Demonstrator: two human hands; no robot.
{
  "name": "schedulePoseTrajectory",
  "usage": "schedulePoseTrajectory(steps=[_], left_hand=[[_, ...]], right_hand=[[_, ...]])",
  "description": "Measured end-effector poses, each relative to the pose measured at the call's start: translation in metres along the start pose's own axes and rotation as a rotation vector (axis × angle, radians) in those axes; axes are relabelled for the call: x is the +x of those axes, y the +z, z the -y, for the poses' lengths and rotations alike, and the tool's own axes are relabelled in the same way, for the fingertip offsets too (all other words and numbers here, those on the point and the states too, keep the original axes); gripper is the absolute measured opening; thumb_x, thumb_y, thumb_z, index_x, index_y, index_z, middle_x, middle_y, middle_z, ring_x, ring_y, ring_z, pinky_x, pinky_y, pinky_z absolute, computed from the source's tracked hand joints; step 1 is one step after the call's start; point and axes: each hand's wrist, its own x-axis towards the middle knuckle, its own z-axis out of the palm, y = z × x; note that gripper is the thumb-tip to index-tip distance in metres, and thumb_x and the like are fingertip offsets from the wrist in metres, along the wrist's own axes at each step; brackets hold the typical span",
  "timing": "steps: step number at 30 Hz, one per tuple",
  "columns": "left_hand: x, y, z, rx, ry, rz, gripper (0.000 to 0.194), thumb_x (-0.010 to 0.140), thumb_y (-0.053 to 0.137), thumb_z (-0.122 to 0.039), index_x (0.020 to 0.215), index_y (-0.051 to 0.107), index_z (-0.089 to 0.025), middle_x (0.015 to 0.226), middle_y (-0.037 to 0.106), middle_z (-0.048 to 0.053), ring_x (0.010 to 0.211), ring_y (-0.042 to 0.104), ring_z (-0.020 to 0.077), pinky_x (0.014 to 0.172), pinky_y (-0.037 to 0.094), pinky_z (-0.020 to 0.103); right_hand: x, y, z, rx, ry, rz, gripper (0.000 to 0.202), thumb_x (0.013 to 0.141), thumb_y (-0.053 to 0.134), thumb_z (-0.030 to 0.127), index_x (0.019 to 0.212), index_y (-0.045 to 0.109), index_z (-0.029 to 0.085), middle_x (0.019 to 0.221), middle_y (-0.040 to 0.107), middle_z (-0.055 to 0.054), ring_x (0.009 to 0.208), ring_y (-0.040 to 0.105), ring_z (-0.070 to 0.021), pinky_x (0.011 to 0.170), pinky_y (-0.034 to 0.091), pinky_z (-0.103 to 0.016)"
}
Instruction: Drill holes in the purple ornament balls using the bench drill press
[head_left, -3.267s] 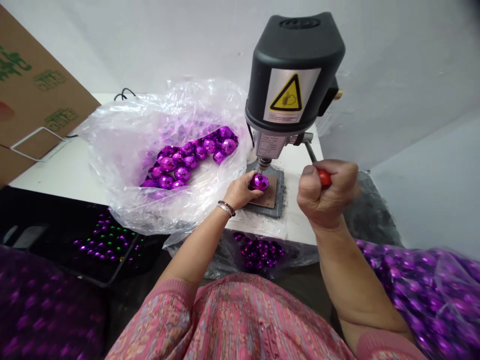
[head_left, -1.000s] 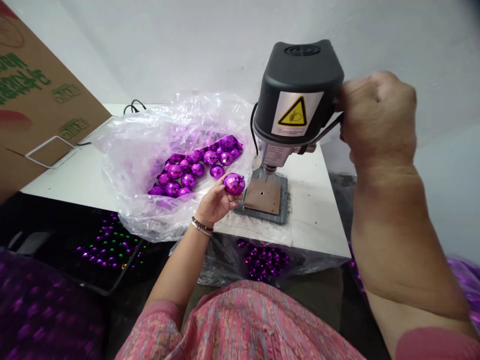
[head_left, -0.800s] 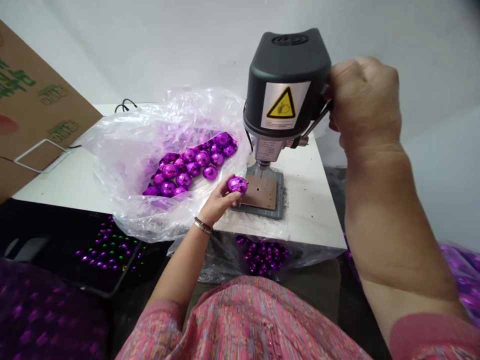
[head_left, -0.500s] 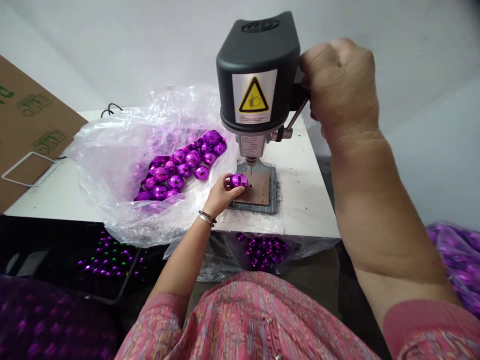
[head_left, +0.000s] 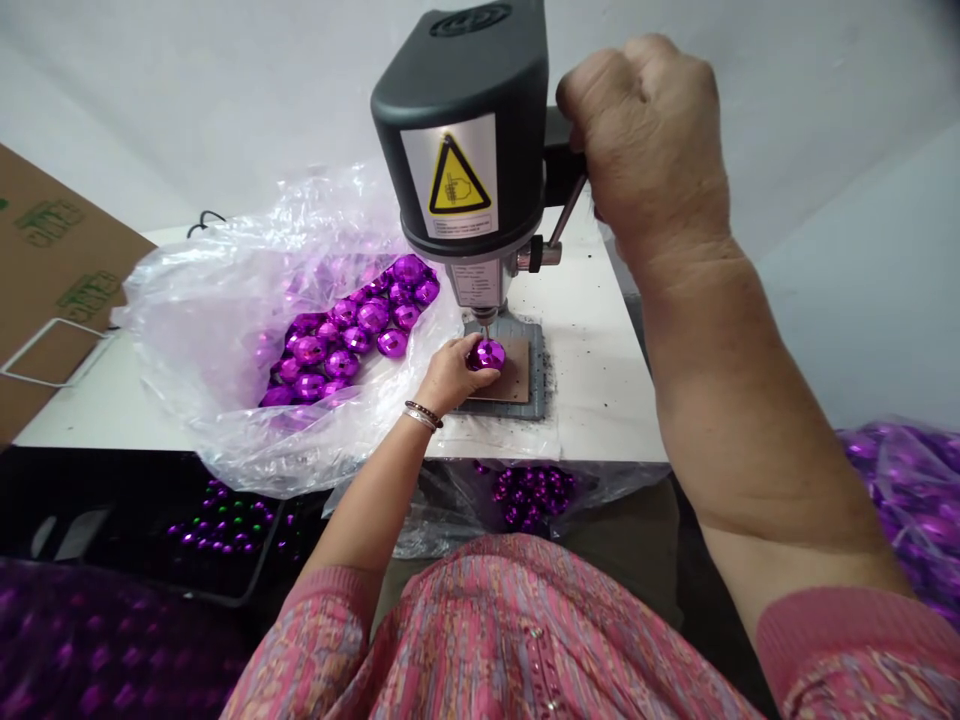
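Note:
A shiny purple faceted ball [head_left: 491,355] is pinched in my left hand [head_left: 452,375], low over the brown board [head_left: 516,378] on the grey base of a black drill press [head_left: 465,120]. The drill bit [head_left: 487,330] points straight down at the ball's top; whether it has entered the ball I cannot tell. Up at the right side of the machine, my right hand [head_left: 652,140] is closed around the feed lever [head_left: 568,210], whose grip end is hidden by my fingers.
Left of the press, an open clear plastic bag [head_left: 195,340] holds many purple balls [head_left: 341,362] on the white table [head_left: 600,400]. A cardboard box [head_left: 60,260] stands at far left. More purple balls [head_left: 529,495] hang below the table edge; another bagful [head_left: 911,490] is at right.
My left hand has moved the ball slightly right, under the drill bit. My right hand still grips the lever. The whole view has shifted a little.

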Motion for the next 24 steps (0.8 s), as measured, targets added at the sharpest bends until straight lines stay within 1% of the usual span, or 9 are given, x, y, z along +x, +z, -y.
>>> schedulePoseTrajectory(steps=[2,4,7,10,12,14,17,21,24], left_hand=[[0.004,0.001,-0.003,0.059,0.029,0.003,0.066,0.069,0.081,-0.028,0.132,0.065,-0.015,0.119,0.069,0.012,0.108,0.065,0.0249,0.102,0.050,0.036],[0.007,0.002,-0.003,0.055,0.026,0.019,0.068,0.068,0.082,-0.027,0.133,0.064,-0.016,0.124,0.067,0.011,0.108,0.065,0.0239,0.102,0.050,0.035],[0.009,0.005,0.000,-0.035,0.009,0.044,0.070,0.067,0.082,-0.026,0.134,0.063,-0.017,0.125,0.068,0.010,0.103,0.066,0.0215,0.098,0.052,0.034],[0.008,0.009,0.004,-0.126,-0.004,0.036,0.069,0.067,0.082,-0.024,0.133,0.064,-0.015,0.119,0.070,0.009,0.100,0.066,0.0212,0.096,0.052,0.035],[0.007,0.011,0.005,-0.156,0.007,0.035,0.063,0.067,0.081,-0.024,0.128,0.066,-0.014,0.116,0.071,0.009,0.100,0.066,0.0217,0.094,0.052,0.035],[0.006,0.012,0.006,-0.173,0.034,0.041,0.055,0.068,0.080,-0.025,0.121,0.069,-0.013,0.113,0.071,0.008,0.099,0.065,0.0217,0.092,0.052,0.034],[0.006,0.013,0.007,-0.183,0.044,0.036,0.053,0.068,0.080,-0.025,0.118,0.069,-0.014,0.111,0.071,0.007,0.099,0.065,0.0210,0.092,0.051,0.033],[0.006,0.012,0.007,-0.168,0.070,0.023,0.049,0.068,0.080,-0.025,0.115,0.070,-0.015,0.110,0.070,0.006,0.100,0.065,0.0208,0.093,0.050,0.032],[0.006,0.011,0.007,-0.170,0.071,0.029,0.049,0.069,0.079,-0.025,0.115,0.069,-0.014,0.109,0.070,0.006,0.097,0.065,0.0203,0.091,0.050,0.031]], right_hand=[[0.000,0.001,0.000,0.041,-0.004,-0.010,0.023,0.091,0.045,0.025,0.073,0.046,0.010,0.067,0.034,0.006,0.066,0.028,0.0004,0.068,0.025,-0.017],[-0.001,0.001,0.000,0.086,-0.014,-0.020,0.020,0.090,0.047,0.021,0.072,0.045,0.011,0.066,0.035,0.005,0.066,0.025,-0.0016,0.065,0.022,-0.018],[-0.001,0.002,-0.001,0.089,-0.028,-0.025,0.023,0.090,0.048,0.020,0.070,0.042,0.013,0.066,0.033,0.004,0.068,0.023,-0.0031,0.063,0.021,-0.019],[-0.005,0.001,-0.003,0.058,-0.071,-0.043,0.029,0.092,0.049,0.022,0.067,0.034,0.015,0.066,0.030,0.004,0.066,0.025,-0.0024,0.063,0.023,-0.020],[-0.014,-0.001,-0.007,0.052,-0.162,-0.054,0.032,0.091,0.049,0.023,0.068,0.029,0.017,0.065,0.029,0.005,0.064,0.025,-0.0017,0.063,0.024,-0.021],[-0.027,-0.003,-0.013,0.048,-0.289,-0.067,0.031,0.090,0.050,0.028,0.070,0.028,0.018,0.064,0.028,0.005,0.061,0.025,-0.0015,0.062,0.026,-0.021],[-0.052,-0.008,-0.025,-0.009,-0.438,-0.083,0.026,0.089,0.050,0.034,0.075,0.036,0.017,0.064,0.030,0.005,0.059,0.027,-0.0014,0.061,0.028,-0.019],[-0.082,-0.009,-0.046,-0.135,-0.592,-0.132,0.017,0.087,0.054,0.030,0.078,0.046,0.017,0.067,0.042,0.005,0.059,0.036,-0.0021,0.060,0.034,-0.018],[-0.096,-0.006,-0.061,-0.227,-0.662,-0.176,0.013,0.087,0.053,0.028,0.080,0.050,0.018,0.069,0.048,0.003,0.060,0.042,-0.0044,0.060,0.037,-0.021]])
